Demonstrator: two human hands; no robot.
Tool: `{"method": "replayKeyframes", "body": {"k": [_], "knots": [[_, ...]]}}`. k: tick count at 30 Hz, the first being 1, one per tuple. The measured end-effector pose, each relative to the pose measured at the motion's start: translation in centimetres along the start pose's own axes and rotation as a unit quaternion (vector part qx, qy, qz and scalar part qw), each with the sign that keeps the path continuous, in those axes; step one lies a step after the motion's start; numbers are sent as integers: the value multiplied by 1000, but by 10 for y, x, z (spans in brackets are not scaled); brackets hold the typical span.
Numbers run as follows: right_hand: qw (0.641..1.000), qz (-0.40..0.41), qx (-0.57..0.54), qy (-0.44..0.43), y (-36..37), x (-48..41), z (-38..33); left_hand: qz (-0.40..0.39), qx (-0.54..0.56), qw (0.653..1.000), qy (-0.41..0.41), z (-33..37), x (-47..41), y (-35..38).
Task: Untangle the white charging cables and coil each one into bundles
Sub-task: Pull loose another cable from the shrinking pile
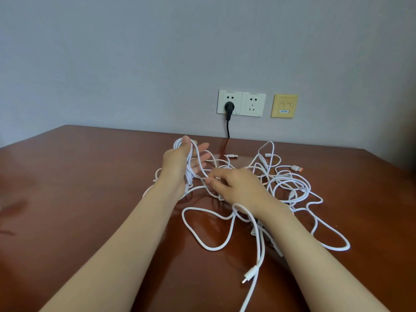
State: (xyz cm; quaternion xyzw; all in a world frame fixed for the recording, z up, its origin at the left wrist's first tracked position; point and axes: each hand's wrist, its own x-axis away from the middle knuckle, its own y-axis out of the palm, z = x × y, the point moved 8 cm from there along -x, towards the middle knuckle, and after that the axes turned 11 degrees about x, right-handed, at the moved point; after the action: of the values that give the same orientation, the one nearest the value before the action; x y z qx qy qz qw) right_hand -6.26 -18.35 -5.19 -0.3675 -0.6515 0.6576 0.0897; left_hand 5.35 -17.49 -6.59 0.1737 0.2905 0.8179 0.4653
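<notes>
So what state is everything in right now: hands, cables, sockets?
White cables: tangled on the table.
Left hand: fingers straight, coil wound round it.
Right hand: pinching one cable strand.
Black plug: plugged in.
Neighbouring socket: empty.
Orange-tipped connector: lying loose.

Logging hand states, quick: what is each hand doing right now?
Left hand: open, fingers straight, a coil of white cable looped round it.
Right hand: curled, pinching a white cable strand from the tangle.

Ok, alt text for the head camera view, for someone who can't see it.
A person's left hand carries loops of white cable wound round it while the right hand pinches a strand above a tangle on a brown table.
</notes>
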Motion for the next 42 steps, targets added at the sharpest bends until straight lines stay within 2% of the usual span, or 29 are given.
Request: {"method": "replayKeyframes", "body": {"k": [5,11,14,17,20,22,24,31,35,38,42], "knots": [[1000,-6,31,-1,0,1,0,-10,65,998,-2,6,-1,1],[996,14,90,3,-10,1,-2,72,99,990,68,38,-14,-32],[998,34,51,3,-15,3,-1,118,34,986,116,50,-13,-41],[996,73,21,-38,-18,1,-7,140,-167,959,180,57,-8,-38],[993,96,-21,-58,-18,0,-9,75,-355,903,230,52,-1,-16],[991,110,-58,-46,-20,0,-7,-5,-428,882,198,36,0,0],[990,112,-83,-29,-20,0,-5,-73,-454,876,145,18,3,11],[992,110,-40,41,-22,3,5,-190,-424,884,48,-16,17,34],[978,196,67,-18,-33,9,-7,-262,-428,864,33,-25,23,36],[980,192,49,26,-36,9,5,-337,-385,859,-6,-34,31,40],[982,187,35,17,-35,8,11,-358,-320,875,-57,-40,35,41]]}}
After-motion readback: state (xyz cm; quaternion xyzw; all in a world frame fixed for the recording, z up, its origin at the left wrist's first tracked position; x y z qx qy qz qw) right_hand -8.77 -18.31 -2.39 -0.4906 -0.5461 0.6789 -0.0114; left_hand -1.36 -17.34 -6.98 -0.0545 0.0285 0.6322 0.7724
